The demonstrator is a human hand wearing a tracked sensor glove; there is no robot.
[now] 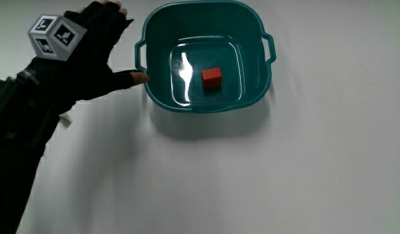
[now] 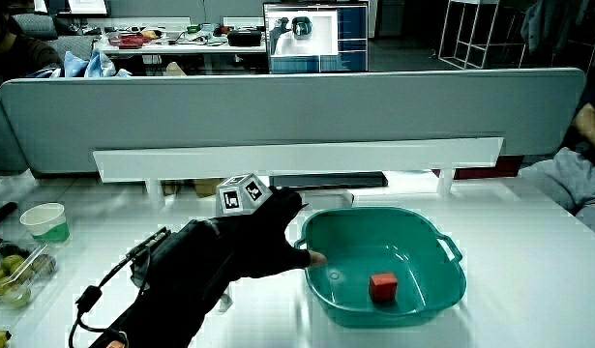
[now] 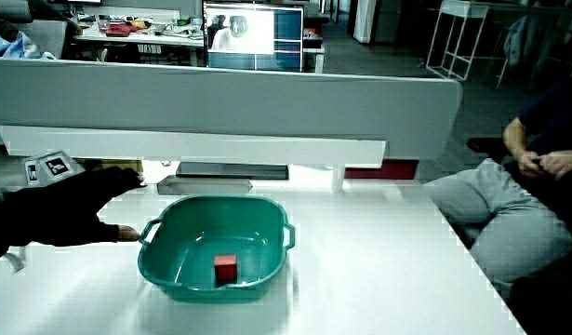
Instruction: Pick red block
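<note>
Hand (image 1: 89, 55) beside the teal basin (image 1: 258, 42), palm down, fingers spread wide and holding nothing, thumb tip near the basin's handle. Red block (image 1: 211, 78) rests on the basin's floor, apart from the hand.

The teal tub (image 1: 252, 39) is open above, its walls ringing the red block (image 1: 211, 77); the bench (image 1: 284, 175) around it lies bare.
</note>
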